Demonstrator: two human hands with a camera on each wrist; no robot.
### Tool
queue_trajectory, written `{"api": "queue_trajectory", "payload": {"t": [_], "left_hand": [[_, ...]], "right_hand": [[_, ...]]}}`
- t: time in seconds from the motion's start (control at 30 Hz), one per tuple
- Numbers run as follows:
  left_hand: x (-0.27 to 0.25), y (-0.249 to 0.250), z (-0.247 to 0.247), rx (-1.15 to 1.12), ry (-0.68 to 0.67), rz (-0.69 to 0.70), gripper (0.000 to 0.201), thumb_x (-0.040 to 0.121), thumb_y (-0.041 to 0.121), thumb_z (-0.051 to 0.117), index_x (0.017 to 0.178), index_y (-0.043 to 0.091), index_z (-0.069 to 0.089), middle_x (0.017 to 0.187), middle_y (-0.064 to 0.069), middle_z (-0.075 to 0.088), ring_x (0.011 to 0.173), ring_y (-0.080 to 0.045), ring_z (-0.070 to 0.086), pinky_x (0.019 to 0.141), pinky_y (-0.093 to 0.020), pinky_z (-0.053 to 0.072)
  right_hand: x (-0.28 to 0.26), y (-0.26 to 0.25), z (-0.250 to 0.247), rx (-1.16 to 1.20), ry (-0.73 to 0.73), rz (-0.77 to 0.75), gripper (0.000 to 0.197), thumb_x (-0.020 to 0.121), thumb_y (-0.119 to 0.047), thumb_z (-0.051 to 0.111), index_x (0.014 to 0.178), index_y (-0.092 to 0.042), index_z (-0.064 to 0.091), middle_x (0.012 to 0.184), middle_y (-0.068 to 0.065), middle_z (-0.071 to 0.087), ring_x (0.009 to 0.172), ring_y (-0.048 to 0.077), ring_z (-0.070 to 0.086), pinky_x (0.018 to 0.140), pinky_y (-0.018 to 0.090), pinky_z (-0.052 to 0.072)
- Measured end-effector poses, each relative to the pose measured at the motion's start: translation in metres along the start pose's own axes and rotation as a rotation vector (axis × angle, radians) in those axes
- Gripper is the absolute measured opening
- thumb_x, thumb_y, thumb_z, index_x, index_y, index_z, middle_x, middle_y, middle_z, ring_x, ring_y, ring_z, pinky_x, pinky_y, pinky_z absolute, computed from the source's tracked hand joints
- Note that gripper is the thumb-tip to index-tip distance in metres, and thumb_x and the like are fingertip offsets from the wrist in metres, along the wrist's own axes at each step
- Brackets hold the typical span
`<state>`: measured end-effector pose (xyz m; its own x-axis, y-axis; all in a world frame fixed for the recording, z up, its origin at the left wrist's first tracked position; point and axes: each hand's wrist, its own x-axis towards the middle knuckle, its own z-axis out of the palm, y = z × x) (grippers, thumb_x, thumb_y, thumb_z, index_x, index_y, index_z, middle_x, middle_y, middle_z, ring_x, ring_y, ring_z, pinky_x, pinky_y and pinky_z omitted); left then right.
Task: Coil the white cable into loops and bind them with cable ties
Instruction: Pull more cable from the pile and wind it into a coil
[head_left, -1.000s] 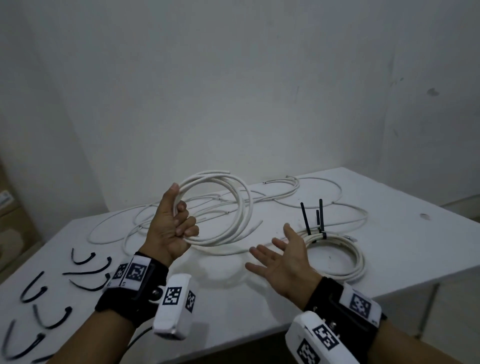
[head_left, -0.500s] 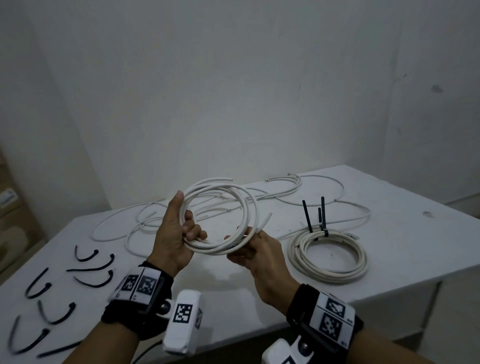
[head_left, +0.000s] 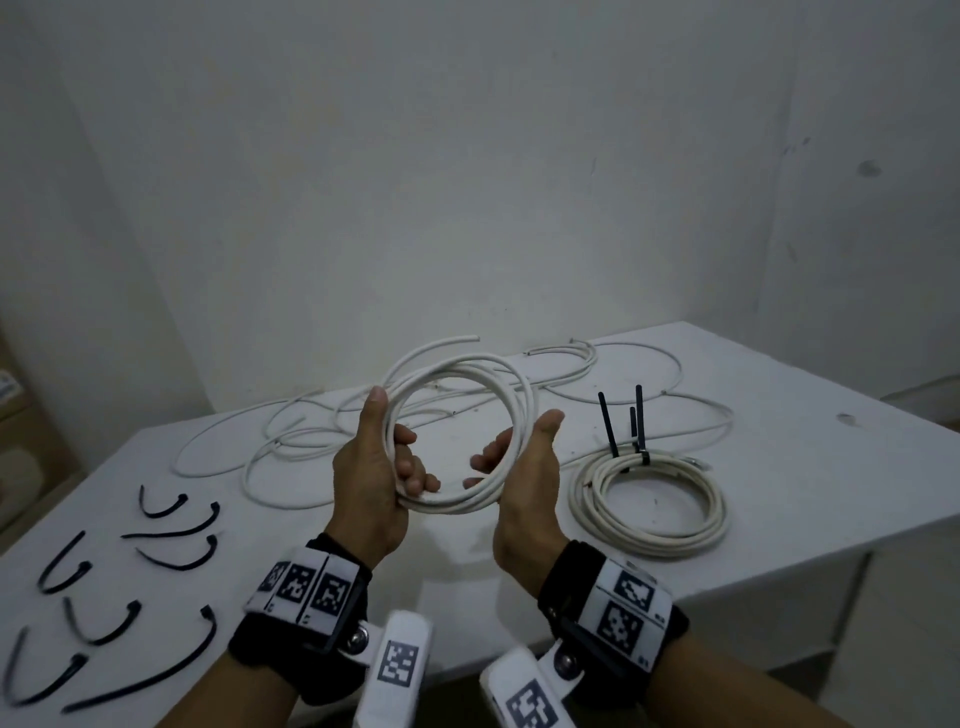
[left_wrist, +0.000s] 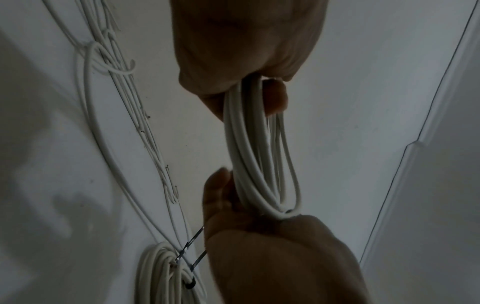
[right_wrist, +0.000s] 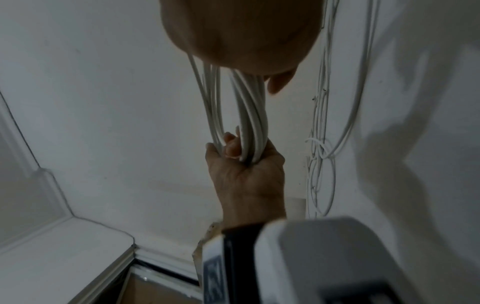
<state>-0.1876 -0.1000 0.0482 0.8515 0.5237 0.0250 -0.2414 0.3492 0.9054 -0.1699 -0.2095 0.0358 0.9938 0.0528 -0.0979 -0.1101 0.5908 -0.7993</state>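
A coil of white cable (head_left: 453, 507) of several loops is held up above the white table (head_left: 810, 483), facing me. My left hand (head_left: 395, 447) grips its left side, fingers curled through the ring, thumb straight up. My right hand (head_left: 514, 441) holds the right side, fingers inside the ring and thumb outside. One free cable end (head_left: 467, 339) sticks out at the top. From the left wrist, the coil (left_wrist: 255, 156) runs from the left hand (left_wrist: 246, 61) down into the right palm (left_wrist: 259, 236). The right wrist view shows the loops (right_wrist: 250, 115) ending in the left hand (right_wrist: 244, 172).
A finished coil (head_left: 644, 548) bound with upright black ties (head_left: 637, 415) lies on the table to the right. Loose white cables (head_left: 291, 452) sprawl behind my hands. Several black cable ties (head_left: 171, 543) lie scattered at the left. The table's front edge is near my wrists.
My right hand rose from open over the table, first pinched the coil's loose end, and now holds the coil's right side. The coil is rounder and turned upright between both hands.
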Motion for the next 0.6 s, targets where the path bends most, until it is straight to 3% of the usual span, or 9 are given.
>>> {"api": "queue_trajectory", "payload": {"t": [0.07,0.17,0.3,0.4,0.5,0.6], "left_hand": [[-0.003,-0.002,-0.001,0.015,-0.039,-0.004,0.052,0.093,0.053,0.048,0.066,0.009,0.047,0.037,-0.001,0.038,0.029,-0.016,0.039,0.040,-0.025,0.047],[-0.007,-0.006,0.000,0.046,-0.060,0.013,0.052,0.096,0.049,0.043,0.070,0.005,0.052,0.037,-0.004,0.042,0.031,-0.019,0.044,0.045,-0.029,0.050],[-0.008,-0.011,-0.002,0.058,-0.101,0.039,0.050,0.099,0.045,0.038,0.089,0.001,0.059,0.037,-0.006,0.045,0.032,-0.019,0.046,0.047,-0.030,0.051],[-0.005,-0.012,-0.007,0.058,-0.159,0.031,0.041,0.101,0.038,0.034,0.102,0.007,0.062,0.048,-0.010,0.057,0.037,-0.023,0.053,0.048,-0.032,0.053],[-0.003,-0.011,-0.008,0.084,-0.156,0.030,0.040,0.101,0.030,0.032,0.103,0.005,0.062,0.065,-0.014,0.067,0.043,-0.025,0.059,0.044,-0.029,0.052],[-0.001,-0.010,-0.007,0.167,-0.093,0.084,0.038,0.101,0.027,0.034,0.096,-0.001,0.059,0.063,-0.014,0.065,0.037,-0.027,0.056,0.041,-0.028,0.047]], "right_hand": [[0.004,-0.005,0.000,0.045,0.001,0.033,0.061,0.097,-0.057,0.019,0.081,-0.008,0.051,0.060,0.009,0.054,0.049,0.022,0.056,0.050,0.031,0.050],[0.010,-0.010,-0.002,0.061,0.011,0.027,0.065,0.096,-0.059,0.019,0.091,-0.004,0.054,0.056,0.010,0.053,0.037,0.022,0.048,0.044,0.028,0.045],[0.014,-0.006,-0.003,0.021,0.003,-0.025,0.061,0.095,-0.060,0.026,0.092,-0.006,0.056,0.054,0.005,0.045,0.034,0.018,0.042,0.042,0.027,0.043],[0.021,-0.006,-0.007,-0.031,0.027,-0.050,0.049,0.098,-0.049,0.035,0.085,-0.007,0.055,0.049,0.001,0.034,0.034,0.015,0.036,0.039,0.025,0.040],[0.026,-0.007,-0.011,-0.041,0.004,-0.031,0.040,0.100,-0.040,0.038,0.083,-0.008,0.053,0.050,0.001,0.035,0.035,0.014,0.035,0.037,0.023,0.039],[0.029,-0.010,-0.015,-0.020,-0.080,0.030,0.032,0.101,-0.033,0.038,0.084,-0.009,0.050,0.055,0.002,0.038,0.038,0.014,0.035,0.039,0.023,0.038]]}}
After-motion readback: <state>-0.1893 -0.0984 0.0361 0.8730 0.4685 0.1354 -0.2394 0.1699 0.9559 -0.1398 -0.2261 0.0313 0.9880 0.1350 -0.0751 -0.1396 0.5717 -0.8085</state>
